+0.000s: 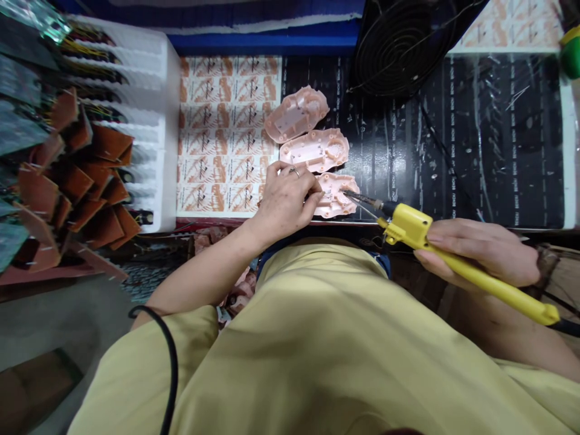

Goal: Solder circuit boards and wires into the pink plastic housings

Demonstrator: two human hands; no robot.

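My right hand point(492, 251) is wrapped round a yellow soldering iron point(410, 225) with a thin feed tube beside its tip. The tip touches or hovers just over the nearest pink plastic shell point(347, 202); I cannot tell which. On the left part of that shell lies my left hand point(290, 196), its fingers curled over the edge and its thumb near the middle. Some of the shell is hidden beneath it. Just behind, a second pink shell point(317, 151) lies hollow side up, and a third pink shell point(296, 113) rests at an angle farther back.
A white foam tray point(168, 139) with wired black parts stands at the left, beside a pile of brown circuit boards point(75, 187). Printed sheets point(229, 136) cover the bench's left part. A black fan point(405, 48) stands at the back, with a black mat point(492, 145) on the right.
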